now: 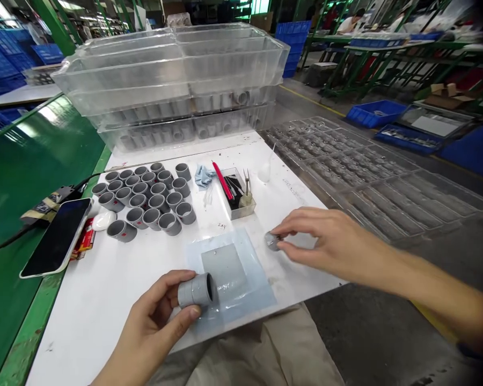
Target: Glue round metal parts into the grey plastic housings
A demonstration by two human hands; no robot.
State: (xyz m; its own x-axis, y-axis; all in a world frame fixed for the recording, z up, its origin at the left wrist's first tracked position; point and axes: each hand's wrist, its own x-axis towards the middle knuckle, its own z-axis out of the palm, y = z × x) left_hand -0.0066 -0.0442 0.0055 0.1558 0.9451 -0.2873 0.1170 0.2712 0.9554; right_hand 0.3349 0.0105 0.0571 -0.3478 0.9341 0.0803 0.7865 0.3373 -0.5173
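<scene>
In my left hand (pixel 156 316) is a short grey pipe piece (pixel 193 290), tipped on its side with its open end facing right. Thumb and fingers grip it above the near edge of a light blue sheet (pixel 261 284), which has a grey square pad (pixel 225 262) on it. Over at the right of the table, my right hand (pixel 317 236) pinches a small grey round piece (pixel 271 241) between thumb and fingertips; its exact kind is unclear. Many similar grey pipe pieces (pixel 158 202) stand in rows at the left, a few with red marks.
A small clear box (pixel 243 210) holds a red pen-like tool (pixel 222 181) and tweezers (pixel 247 182). Behind it are a crumpled blue cloth (pixel 204 176) and a white dropper bottle (pixel 264 171). A phone (pixel 56 236) lies at the left edge. Stacked clear trays (pixel 177 69) rise at the back.
</scene>
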